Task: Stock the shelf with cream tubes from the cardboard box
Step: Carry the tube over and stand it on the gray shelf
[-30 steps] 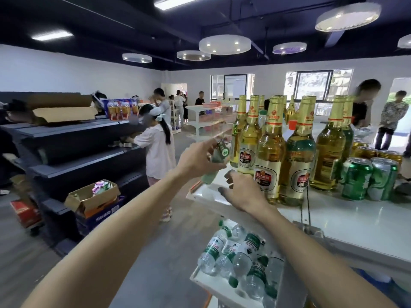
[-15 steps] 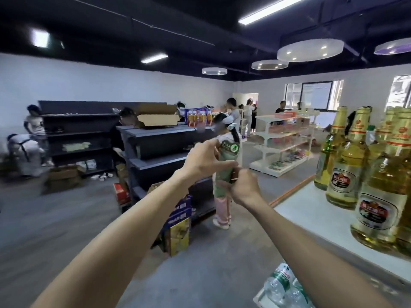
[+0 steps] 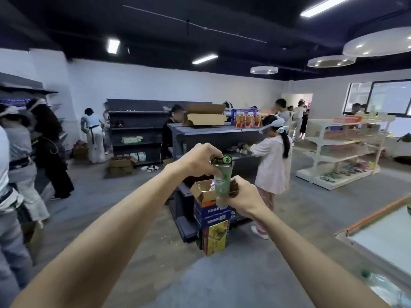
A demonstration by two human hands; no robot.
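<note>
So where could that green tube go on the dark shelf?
The tube is held by both the left hand and the right hand. Bare room: the dark shelf's top, left of the cardboard box. Crowded: right of it, by the juice bottles.

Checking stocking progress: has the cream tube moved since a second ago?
Yes. The cream tube left the beer-bottle shelf and now sits before the dark shelf.

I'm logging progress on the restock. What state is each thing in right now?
Cream tube: upright, held at both ends in mid-air, not yet on a shelf.
Left hand: grip on the tube's top.
Right hand: grip on its lower end.
Cardboard box: flaps open, on stacked cartons.
</note>
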